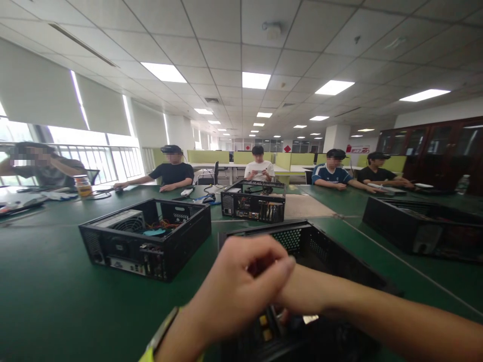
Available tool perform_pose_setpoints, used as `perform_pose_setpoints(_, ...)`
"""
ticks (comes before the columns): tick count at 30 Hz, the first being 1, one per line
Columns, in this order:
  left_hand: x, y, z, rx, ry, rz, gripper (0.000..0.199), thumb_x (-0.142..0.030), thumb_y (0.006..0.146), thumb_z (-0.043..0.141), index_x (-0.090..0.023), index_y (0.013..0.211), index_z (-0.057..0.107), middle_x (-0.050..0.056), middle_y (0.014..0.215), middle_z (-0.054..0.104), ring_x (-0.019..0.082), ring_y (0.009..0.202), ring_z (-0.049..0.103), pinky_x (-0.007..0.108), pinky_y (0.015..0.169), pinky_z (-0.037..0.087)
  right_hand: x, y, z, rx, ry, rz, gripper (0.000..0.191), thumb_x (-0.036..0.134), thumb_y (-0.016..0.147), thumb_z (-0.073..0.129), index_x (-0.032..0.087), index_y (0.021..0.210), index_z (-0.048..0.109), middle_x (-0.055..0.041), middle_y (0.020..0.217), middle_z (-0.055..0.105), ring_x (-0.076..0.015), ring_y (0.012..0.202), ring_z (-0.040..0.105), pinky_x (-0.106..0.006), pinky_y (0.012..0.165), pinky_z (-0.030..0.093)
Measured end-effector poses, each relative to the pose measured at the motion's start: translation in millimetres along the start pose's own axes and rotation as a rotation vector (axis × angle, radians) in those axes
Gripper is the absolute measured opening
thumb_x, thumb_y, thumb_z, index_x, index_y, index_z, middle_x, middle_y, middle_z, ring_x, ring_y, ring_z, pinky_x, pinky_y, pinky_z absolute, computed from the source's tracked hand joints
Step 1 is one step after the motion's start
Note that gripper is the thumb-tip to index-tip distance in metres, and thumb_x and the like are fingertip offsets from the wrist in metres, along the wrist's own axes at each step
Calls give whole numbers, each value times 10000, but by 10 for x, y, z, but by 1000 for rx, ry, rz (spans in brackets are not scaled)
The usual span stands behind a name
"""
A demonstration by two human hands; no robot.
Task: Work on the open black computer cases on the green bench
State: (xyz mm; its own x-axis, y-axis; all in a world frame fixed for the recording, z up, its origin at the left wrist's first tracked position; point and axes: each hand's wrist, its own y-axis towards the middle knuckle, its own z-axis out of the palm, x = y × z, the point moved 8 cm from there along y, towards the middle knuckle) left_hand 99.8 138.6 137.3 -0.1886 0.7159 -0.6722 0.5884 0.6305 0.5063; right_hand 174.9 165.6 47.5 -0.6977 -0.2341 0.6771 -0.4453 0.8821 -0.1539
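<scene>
The open computer case point(335, 251) is set directly beneath and beyond both hands, its right wall slanted from the far middle towards the near right. The left hand point(241, 286) is held above the case's interior, across the right wrist; its fingers are curled, but whether anything is gripped cannot be told. The right hand point(296, 291) is placed lower, nearer the inside — mostly hidden behind the left, so its grasp cannot be told either. Small yellow parts point(265, 328) are glimpsed below; the case's near side is cut off.
</scene>
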Motion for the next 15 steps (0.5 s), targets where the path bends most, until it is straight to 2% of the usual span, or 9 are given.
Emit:
perform_pose_setpoints(1,-53,207,-133,-97,70,63,231,-354,834,500,-184,705,587,-19,617,544,105,581,469,240,551,382,43,108,25,18,21,-20,466,550,807,433,188,1039,611,-45,830,649,-159,661,601,-241,552,454)
perform_pose_setpoints(3,20,580,-207,-169,201,119,265,-360,828,483,-167,672,577,-25,582,524,99,563,447,230,528,357,52,374,-54,-30,-152,-45,377,482,800,457,170,880,654,-23,695,621,-149,609,579,-232,525,420)
perform_pose_setpoints(5,334,869,-94,-144,365,56,306,-372,824,453,-164,645,589,-11,573,541,111,562,469,238,529,364,-58,653,-147,-30,-464,-28,282,410,756,530,163,751,664,-18,637,600,-163,621,571,-248,540,404)
perform_pose_setpoints(7,754,1017,99,-93,566,-70,315,-371,806,438,-174,638,618,16,590,582,143,578,522,261,540,394,-345,882,-158,102,-650,62,234,356,716,596,159,814,674,-26,704,623,-183,671,579,-259,556,409)
perform_pose_setpoints(10,1234,1002,464,89,853,-174,235,-300,740,468,-185,716,671,74,714,662,223,680,613,325,594,466,-887,1030,-54,347,-650,175,306,298,673,680,157,944,664,-34,839,648,-182,744,593,-247,589,437)
perform_pose_setpoints(13,1484,823,823,399,1008,-173,246,-295,684,535,-167,822,693,135,844,692,287,785,646,386,661,514,-1375,1017,83,534,-577,281,262,259,623,739,143,849,677,-13,789,646,-160,713,599,-234,611,467)
perform_pose_setpoints(15,1649,673,984,593,1030,-232,287,-333,658,605,-167,873,698,152,882,696,296,823,650,397,698,526,-1592,1008,131,599,-550,348,268,250,602,757,130,824,669,-5,749,634,-158,695,602,-244,623,485)
